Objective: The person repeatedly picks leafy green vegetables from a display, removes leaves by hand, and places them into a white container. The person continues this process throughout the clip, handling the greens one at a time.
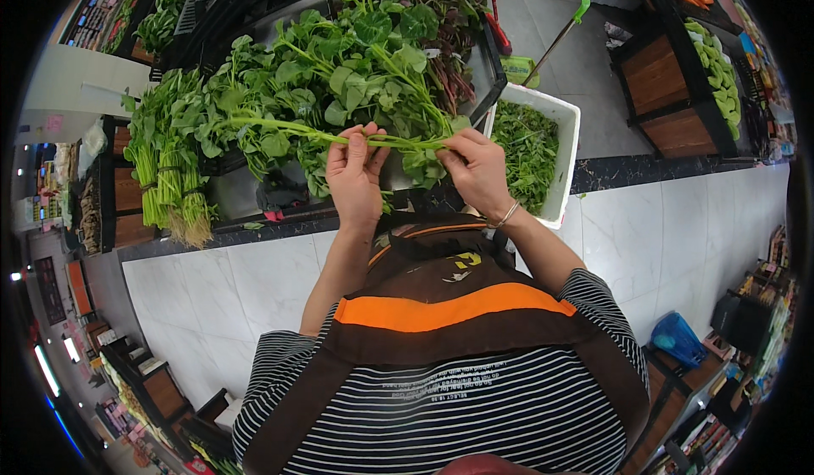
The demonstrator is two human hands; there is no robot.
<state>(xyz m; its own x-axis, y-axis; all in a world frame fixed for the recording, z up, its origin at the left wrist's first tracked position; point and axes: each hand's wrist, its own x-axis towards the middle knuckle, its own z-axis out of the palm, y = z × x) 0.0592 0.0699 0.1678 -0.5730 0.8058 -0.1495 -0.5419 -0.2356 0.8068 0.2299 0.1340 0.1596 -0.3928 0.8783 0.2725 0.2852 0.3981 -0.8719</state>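
Observation:
A few long green leafy-vegetable stems (407, 142) stretch sideways between my hands, in front of the display table. My left hand (357, 176) grips them near the middle, thumb pressed against the fingers. Closed on their right end is my right hand (475, 164), a bracelet at its wrist. Beneath and beyond lies a heap of leafy greens (356, 74), with red-stemmed greens (448, 71) at its right side. Below my right hand stands a white foam box (568, 157) holding loose leaves and trimmings (524, 150). My fingertips partly hide the stems.
Tied bundles of green stalks (170, 182) stand at the left end of the table. A dark cloth (280, 196) lies by its front edge. A green-handled pole (559, 39) leans behind the box. Wooden produce stands (668, 80) are at the right, and a blue basket (678, 339) lower right.

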